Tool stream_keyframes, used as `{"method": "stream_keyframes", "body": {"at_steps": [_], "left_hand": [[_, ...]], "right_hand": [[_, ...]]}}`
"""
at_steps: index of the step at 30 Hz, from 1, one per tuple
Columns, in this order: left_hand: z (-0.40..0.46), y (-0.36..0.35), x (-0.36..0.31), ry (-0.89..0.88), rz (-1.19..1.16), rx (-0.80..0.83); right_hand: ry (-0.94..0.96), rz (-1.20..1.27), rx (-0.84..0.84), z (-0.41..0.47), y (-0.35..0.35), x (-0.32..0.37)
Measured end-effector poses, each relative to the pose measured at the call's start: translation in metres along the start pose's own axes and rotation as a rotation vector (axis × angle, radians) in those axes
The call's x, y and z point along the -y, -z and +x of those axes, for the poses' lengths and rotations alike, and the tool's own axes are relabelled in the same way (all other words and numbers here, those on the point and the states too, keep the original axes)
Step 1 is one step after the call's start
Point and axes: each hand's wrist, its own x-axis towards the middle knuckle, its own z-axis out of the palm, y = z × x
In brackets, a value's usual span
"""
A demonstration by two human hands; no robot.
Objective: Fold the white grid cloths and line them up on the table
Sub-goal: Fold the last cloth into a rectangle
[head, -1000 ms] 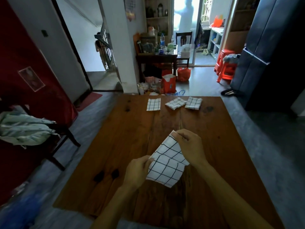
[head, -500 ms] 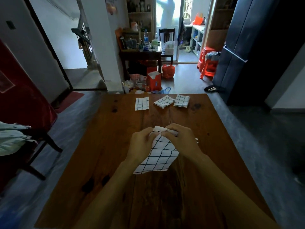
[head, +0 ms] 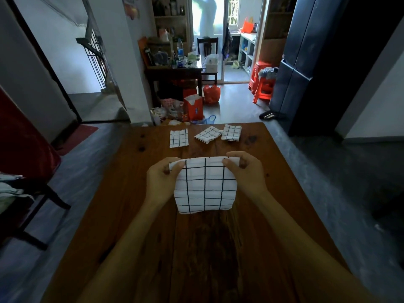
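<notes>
1. Two corners to manage: left hand (head: 161, 182) pinching the upper left corner of the grid cloth (head: 205, 189), thumb on the near face. Keep that pinch light and level with the other.
2. Held above the middle of the counter (head: 122, 215), already folded to a small panel and hanging free below the top edge. Probably needs one more fold or a straight lay-down; match edges along the grid lines first.
3. Right hand (head: 244, 171) pinching the upper right corner. Pull gently taut, no twist.
4. Beyond, three folded cloths (head: 178, 138) near the far edge; set down in line beside them, square, not skewed.
</notes>
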Motion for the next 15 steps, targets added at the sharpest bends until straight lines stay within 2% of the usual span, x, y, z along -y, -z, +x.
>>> {"method": "stream_keyframes", "body": {"at_steps": [8,15], "left_hand": [[0.0005,0.0041,-0.0004,0.009,-0.067,-0.01],[-0.0001,0.0028,0.0003,0.05,-0.087,-0.014]], "right_hand": [[-0.056,0.043,-0.021,-0.0016,-0.0022,0.0038],[-0.01,0.039,-0.027,-0.0044,0.0012,0.0089]]}}
